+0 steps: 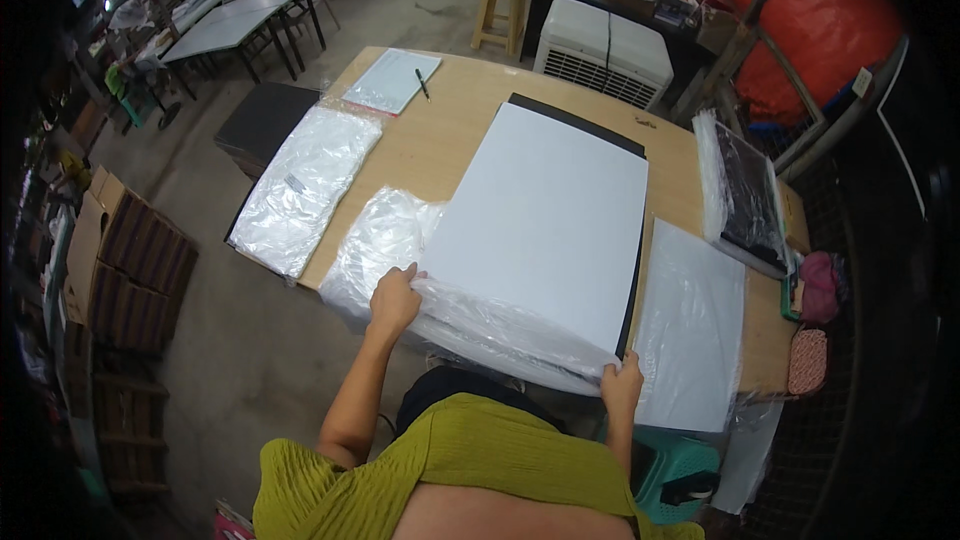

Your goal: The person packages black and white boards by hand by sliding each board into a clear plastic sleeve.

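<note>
A large white sheet (550,200) lies on top of a black sheet or board (575,125), whose dark edge shows along the far and right sides. Clear plastic film, seemingly a bag (500,328), covers the near end of the stack and gathers in folds at the table's front edge. My left hand (397,300) pinches the film at the stack's near left corner. At the near right corner my right hand (622,385) grips the film too. Beside my left hand lies crumpled clear plastic (385,240).
The wooden table (420,145) also bears a plastic-wrapped pack (305,180) at left, paper (390,80) with a pen (422,83) at the back, flat plastic sleeves (690,320) at right, and a wrapped dark stack (745,190). A green plastic stool (675,465) stands near my right arm.
</note>
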`<state>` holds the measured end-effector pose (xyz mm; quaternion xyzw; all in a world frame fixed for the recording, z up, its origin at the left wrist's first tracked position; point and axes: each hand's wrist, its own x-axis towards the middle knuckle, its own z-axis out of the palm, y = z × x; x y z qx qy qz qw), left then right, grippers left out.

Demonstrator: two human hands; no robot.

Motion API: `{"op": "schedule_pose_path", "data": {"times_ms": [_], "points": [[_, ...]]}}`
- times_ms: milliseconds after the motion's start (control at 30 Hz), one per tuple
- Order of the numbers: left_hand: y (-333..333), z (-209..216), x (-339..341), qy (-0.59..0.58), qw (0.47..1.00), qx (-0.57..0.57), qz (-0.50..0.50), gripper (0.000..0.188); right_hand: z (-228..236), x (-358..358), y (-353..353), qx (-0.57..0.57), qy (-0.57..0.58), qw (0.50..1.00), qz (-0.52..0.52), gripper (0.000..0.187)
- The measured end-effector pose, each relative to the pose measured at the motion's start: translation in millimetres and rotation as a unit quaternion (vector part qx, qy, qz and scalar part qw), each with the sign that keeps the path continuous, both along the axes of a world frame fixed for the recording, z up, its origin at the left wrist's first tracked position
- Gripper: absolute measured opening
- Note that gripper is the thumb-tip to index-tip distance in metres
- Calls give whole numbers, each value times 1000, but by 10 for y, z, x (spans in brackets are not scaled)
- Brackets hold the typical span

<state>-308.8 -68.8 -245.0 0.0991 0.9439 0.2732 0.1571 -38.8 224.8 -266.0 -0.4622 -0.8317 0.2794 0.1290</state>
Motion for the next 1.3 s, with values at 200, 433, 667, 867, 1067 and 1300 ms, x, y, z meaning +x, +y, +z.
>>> {"op": "schedule_pose_path", "data": {"times_ms": [200, 433, 667, 867, 1067, 1300], "points": [[83, 104, 281, 94, 995, 26, 9, 47, 121, -3, 59, 16, -68, 998, 0, 40], [185, 710, 323, -131, 980, 148, -21, 76, 93, 207, 367, -157, 168, 970, -75, 33], [233, 1385, 206, -310, 529, 784, -98, 86, 610, 224, 386, -391, 613, 686, 33, 24], [77, 2221, -87, -31, 678, 597, -428, 70, 1353, -140, 503, 56, 592, 800, 78, 44], [224, 2631, -281, 358, 783, 455, -226, 48, 2679, -670, 589, 205, 652, 724, 99, 76], [868, 2663, -1655, 489, 811, 311, -82, 33, 3130, -1407, 1326, 324, 342, 844, 256, 52]]}}
